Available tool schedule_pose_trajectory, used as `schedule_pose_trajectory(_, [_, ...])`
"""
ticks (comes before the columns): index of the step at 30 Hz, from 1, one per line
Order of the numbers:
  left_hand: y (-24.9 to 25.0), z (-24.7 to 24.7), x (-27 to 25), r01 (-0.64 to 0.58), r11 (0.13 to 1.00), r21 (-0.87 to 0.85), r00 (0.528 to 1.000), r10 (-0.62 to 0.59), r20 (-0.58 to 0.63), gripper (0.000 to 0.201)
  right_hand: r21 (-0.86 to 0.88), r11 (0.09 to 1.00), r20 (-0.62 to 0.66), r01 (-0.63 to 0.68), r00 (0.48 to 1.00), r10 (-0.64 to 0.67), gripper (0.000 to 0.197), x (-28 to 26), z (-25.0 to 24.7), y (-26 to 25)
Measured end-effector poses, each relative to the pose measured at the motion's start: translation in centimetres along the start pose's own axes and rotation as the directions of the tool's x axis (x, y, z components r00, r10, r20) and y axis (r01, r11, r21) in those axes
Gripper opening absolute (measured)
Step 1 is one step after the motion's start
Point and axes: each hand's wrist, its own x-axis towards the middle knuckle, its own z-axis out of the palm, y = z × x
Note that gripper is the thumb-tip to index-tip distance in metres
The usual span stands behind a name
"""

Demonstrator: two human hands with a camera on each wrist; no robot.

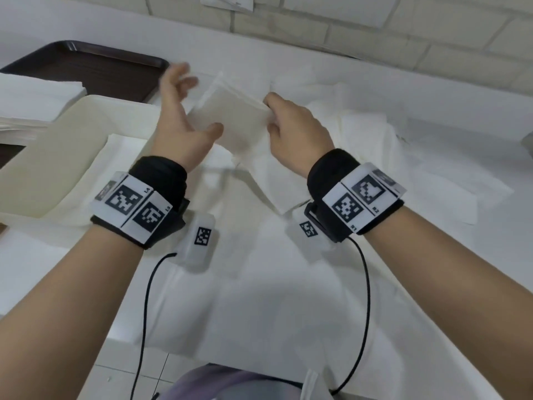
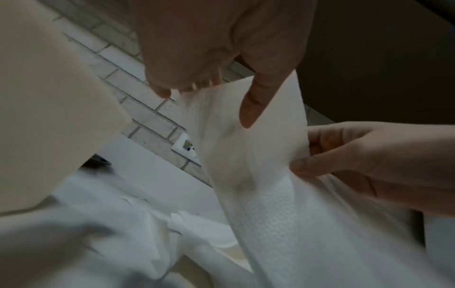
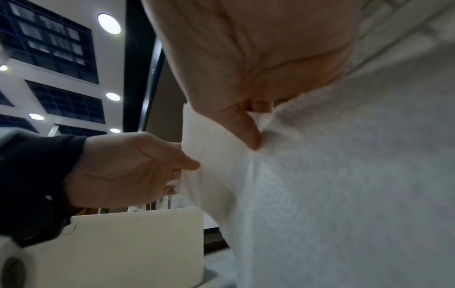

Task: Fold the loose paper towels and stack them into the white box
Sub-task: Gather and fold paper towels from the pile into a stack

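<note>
A folded white paper towel (image 1: 233,114) hangs in the air over the table, held between both hands. My right hand (image 1: 271,116) pinches its right edge between thumb and fingers, which the left wrist view shows as the right hand (image 2: 302,155) closed on the towel (image 2: 258,155). My left hand (image 1: 190,111) is at the towel's left side with fingers spread and blurred; its thumb (image 2: 253,105) lies against the sheet. The white box (image 1: 57,157) stands to the left, close to my left wrist, with a towel (image 1: 127,148) lying inside.
Loose unfolded paper towels (image 1: 360,134) lie spread over the white table under and to the right of my hands. A dark tray (image 1: 115,70) at the back left carries a stack of flat towels (image 1: 34,102). A brick wall (image 1: 375,30) runs behind the table.
</note>
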Motion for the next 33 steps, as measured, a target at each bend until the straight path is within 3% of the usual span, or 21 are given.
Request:
schedule_pose_trajectory(2, [0.0,0.1,-0.2,0.081,0.996,-0.023,0.993,-0.079,0.085,0.054,-0.126,0.992,0.054,0.015,0.998,-0.008,0.036,0.3,-0.5,-0.5])
schedule_pose_trajectory(5, [-0.9,0.5,-0.7,0.224,0.974,-0.031,0.973,-0.221,0.069,0.036,-0.243,0.969,0.120,0.038,0.993,-0.008,0.038,0.7,-0.9,-1.2])
schedule_pose_trajectory(10, [-2.8,1.4,-2.1,0.505,0.861,-0.065,0.863,-0.503,0.053,0.051,-0.373,0.922,0.297,0.108,0.955,0.008,0.042,0.0,1.2,-1.6])
schedule_pose_trajectory(13, [-3.2,1.9,-2.7,0.535,0.845,0.016,0.840,-0.534,0.092,0.043,-0.383,0.918,0.390,0.102,0.919,0.061,0.041,-0.3,2.3,-1.6])
schedule_pose_trajectory(16, [-2.9,1.8,-2.6,0.549,0.836,0.002,0.835,-0.549,0.042,0.040,-0.374,0.922,0.332,0.104,0.943,0.029,0.040,0.0,1.7,-1.8])
schedule_pose_trajectory(20, [-2.6,1.9,-2.5,0.572,0.820,0.018,0.820,-0.572,-0.021,0.042,-0.342,0.936,0.331,0.084,0.943,0.036,0.044,0.2,1.6,-1.5])
schedule_pose_trajectory(22, [-2.8,2.1,-2.5,0.604,0.797,-0.017,0.796,-0.604,-0.027,0.054,-0.334,0.940,0.373,0.068,0.925,0.066,0.043,0.1,2.0,-1.1])
schedule_pose_trajectory(24, [-2.7,2.1,-2.6,0.635,0.770,-0.052,0.770,-0.637,-0.023,0.071,-0.264,0.965,0.348,-0.003,0.932,0.098,0.042,0.2,2.0,-0.5])
schedule_pose_trajectory(26, [-2.4,2.0,-2.6,0.666,0.742,-0.077,0.744,-0.668,0.004,0.079,-0.064,0.992,0.299,-0.107,0.946,0.121,0.043,0.5,1.5,0.2])
schedule_pose_trajectory(28, [-1.9,1.8,-2.6,0.683,0.725,-0.091,0.731,-0.679,0.076,0.063,0.188,0.960,0.272,-0.206,0.950,0.151,0.045,0.8,1.2,0.6])
schedule_pose_trajectory(30, [-1.1,1.7,-2.6,0.654,0.752,-0.085,0.755,-0.641,0.140,0.023,0.381,0.878,0.287,-0.290,0.940,0.186,0.043,0.9,1.3,0.6])
schedule_pose_trajectory(31, [-0.8,1.6,-2.6,0.627,0.775,-0.076,0.776,-0.614,0.144,0.017,0.451,0.830,0.304,-0.328,0.931,0.203,0.041,0.9,1.5,0.5])
schedule_pose_trajectory(33, [-0.4,1.5,-2.4,0.569,0.822,-0.030,0.819,-0.563,0.113,0.025,0.546,0.744,0.345,-0.386,0.912,0.221,0.039,1.1,2.0,0.5])
